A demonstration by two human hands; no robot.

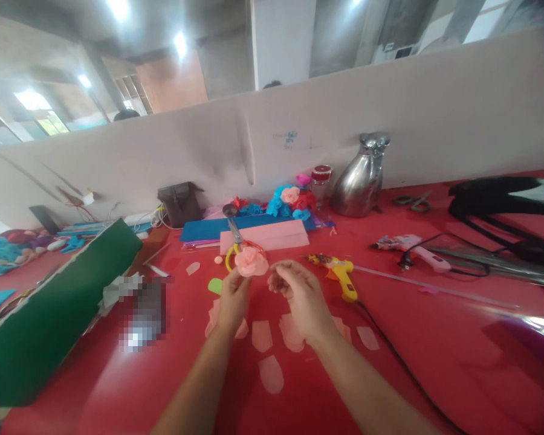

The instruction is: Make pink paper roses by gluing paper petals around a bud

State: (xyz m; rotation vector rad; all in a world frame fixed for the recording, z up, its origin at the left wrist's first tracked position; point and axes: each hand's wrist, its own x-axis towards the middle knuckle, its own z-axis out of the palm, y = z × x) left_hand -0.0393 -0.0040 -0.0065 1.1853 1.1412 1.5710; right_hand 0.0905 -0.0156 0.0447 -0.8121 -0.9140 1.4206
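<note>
My left hand (pixel 233 296) is closed round the base of a pink paper flower (pixel 251 261), holding it up above the red table (pixel 435 356). My right hand (pixel 294 290) is just to the right of the flower, fingers curled in a pinch close to its petals; I cannot make out anything in them. Several loose pink paper petals (pixel 271 373) lie on the table below my hands. A yellow glue gun (pixel 342 275) lies to the right of my right hand, its black cord running toward me.
Yellow-handled scissors (pixel 234 237) and pink and blue sheets (pixel 265 234) lie behind the flower. Finished paper flowers (pixel 292 202), a jar and a silver vase (pixel 361 178) stand by the white partition. A green board (pixel 49 308) is at left; a second glue gun (pixel 412 248) and cables at right.
</note>
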